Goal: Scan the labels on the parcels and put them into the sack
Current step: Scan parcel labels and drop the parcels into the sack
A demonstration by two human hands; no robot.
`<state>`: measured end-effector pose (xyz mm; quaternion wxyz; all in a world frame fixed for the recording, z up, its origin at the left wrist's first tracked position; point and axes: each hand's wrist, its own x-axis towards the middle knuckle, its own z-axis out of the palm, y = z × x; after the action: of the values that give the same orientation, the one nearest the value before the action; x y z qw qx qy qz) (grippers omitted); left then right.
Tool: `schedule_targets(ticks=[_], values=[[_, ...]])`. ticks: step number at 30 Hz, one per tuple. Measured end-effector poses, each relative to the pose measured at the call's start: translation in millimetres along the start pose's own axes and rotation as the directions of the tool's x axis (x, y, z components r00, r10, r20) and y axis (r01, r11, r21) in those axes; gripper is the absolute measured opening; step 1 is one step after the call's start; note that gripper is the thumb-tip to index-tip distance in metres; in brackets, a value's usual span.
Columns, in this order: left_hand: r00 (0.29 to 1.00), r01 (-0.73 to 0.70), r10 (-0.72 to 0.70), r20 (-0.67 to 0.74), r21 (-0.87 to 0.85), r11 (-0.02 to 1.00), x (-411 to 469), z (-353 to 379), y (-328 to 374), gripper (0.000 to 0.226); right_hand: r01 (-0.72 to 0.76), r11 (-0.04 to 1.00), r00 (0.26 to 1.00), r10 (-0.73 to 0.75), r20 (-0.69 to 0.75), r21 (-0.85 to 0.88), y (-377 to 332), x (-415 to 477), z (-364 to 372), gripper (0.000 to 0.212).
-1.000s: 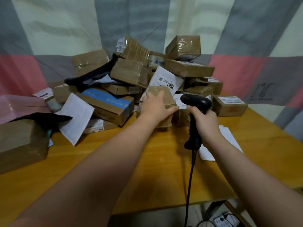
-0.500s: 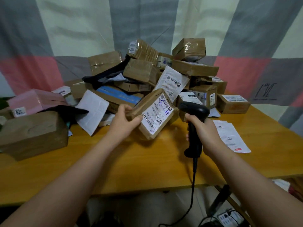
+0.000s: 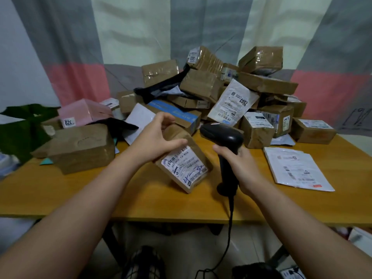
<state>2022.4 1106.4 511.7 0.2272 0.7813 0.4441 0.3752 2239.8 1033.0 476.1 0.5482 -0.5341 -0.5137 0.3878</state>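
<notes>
Wooden table (image 3: 141, 198), left hand (image 3: 155, 141) around tilted parcel (image 3: 198, 153), right hand (image 3: 241, 168) around scanner (image 3: 223, 135), label (image 3: 184, 168) print seemingly blurred.

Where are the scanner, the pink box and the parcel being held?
barcode scanner (image 3: 223, 135), head view, its black head.
pink box (image 3: 87, 110), head view, its top.
held parcel (image 3: 184, 169), head view, its white label.

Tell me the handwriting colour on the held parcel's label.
Blue ink on the white label, head view.
</notes>
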Motion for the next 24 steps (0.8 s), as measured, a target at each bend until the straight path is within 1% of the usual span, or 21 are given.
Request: schedule_targets(ticks=[2,4,6,7,8,9,10,12,13,14,15,16,17,19,22,23,24], values=[[0.998,-0.035,0.032,0.063,0.037,0.999,5.0,2.8,9.0,0.056,0.004,1.0,1.0,-0.004,0.018,0.017,1.7,-2.1,4.8,0.022],[0.994,-0.052,0.042,0.102,0.093,0.994,8.5,8.2,12.0,0.052,-0.001,0.998,0.999,-0.001,0.036,0.063,6.7,-5.1,7.6,0.018],[0.982,-0.008,-0.029,0.185,0.196,0.98,10.3,10.2,11.1,0.057,-0.021,0.991,1.0,0.019,0.014,0.129,10.9,-7.9,7.8,0.013],[0.971,0.024,-0.076,0.225,0.227,0.974,9.7,10.2,9.5,0.061,-0.031,0.989,1.0,0.031,-0.002,0.148,12.9,-8.9,7.3,0.012],[0.962,0.051,-0.107,0.251,0.22,0.974,8.1,10.5,7.4,0.064,-0.033,0.986,0.999,0.036,-0.012,0.163,13.8,-10.6,7.3,0.012],[0.959,0.076,-0.118,0.258,0.168,0.983,5.8,12.2,4.7,0.066,-0.026,0.984,0.999,0.029,-0.015,0.175,14.9,-12.4,7.7,0.016],[0.967,0.091,-0.108,0.233,0.082,0.992,2.0,15.8,2.1,0.069,-0.016,0.981,1.0,0.019,-0.016,0.192,16.3,-14.3,8.6,0.02],[0.994,0.082,-0.074,0.077,-0.096,0.992,-7.3,27.1,-5.4,0.075,0.0,0.974,1.0,0.005,-0.019,0.227,19.9,-17.2,11.4,0.021],[0.997,0.078,-0.081,-0.005,-0.177,0.981,-12.6,34.1,-10.6,0.078,0.0,0.97,1.0,0.007,-0.03,0.242,21.3,-18.3,13.2,0.018],[0.993,0.09,-0.108,-0.052,-0.269,0.959,-18.5,41.2,-16.9,0.08,-0.003,0.967,0.999,0.016,-0.048,0.256,22.6,-18.9,14.8,0.013],[0.987,0.126,-0.153,-0.045,-0.363,0.923,-25.1,48.6,-23.9,0.081,-0.011,0.962,0.997,0.03,-0.066,0.271,24.4,-18.9,16.2,0.008],[0.98,0.181,-0.198,0.006,-0.435,0.882,-32.4,55.3,-31.0,0.084,-0.021,0.958,0.996,0.045,-0.08,0.285,26.3,-18.6,17.2,0.005],[0.971,0.238,-0.227,0.08,-0.468,0.851,-39.8,61.0,-38.4,0.088,-0.026,0.954,0.994,0.055,-0.091,0.297,27.8,-17.9,18.2,0.006],[0.953,0.298,-0.236,0.189,-0.458,0.837,-50.5,67.5,-52.7,0.094,-0.034,0.951,0.992,0.069,-0.104,0.308,29.6,-16.2,18.8,0.009],[0.94,0.336,-0.268,0.212,-0.435,0.835,-51.4,65.9,-68.4,0.093,-0.05,0.958,0.991,0.082,-0.103,0.282,30.2,-13.1,17.4,0.01],[0.934,0.354,-0.294,0.202,-0.422,0.835,-48.6,64.1,-70.9,0.092,-0.052,0.967,0.99,0.084,-0.117,0.251,30.0,-12.3,16.4,0.009],[0.928,0.372,-0.326,0.18,-0.408,0.834,-45.1,61.9,-72.2,0.092,-0.051,0.979,0.986,0.081,-0.144,0.2,29.0,-11.9,15.3,0.012]])
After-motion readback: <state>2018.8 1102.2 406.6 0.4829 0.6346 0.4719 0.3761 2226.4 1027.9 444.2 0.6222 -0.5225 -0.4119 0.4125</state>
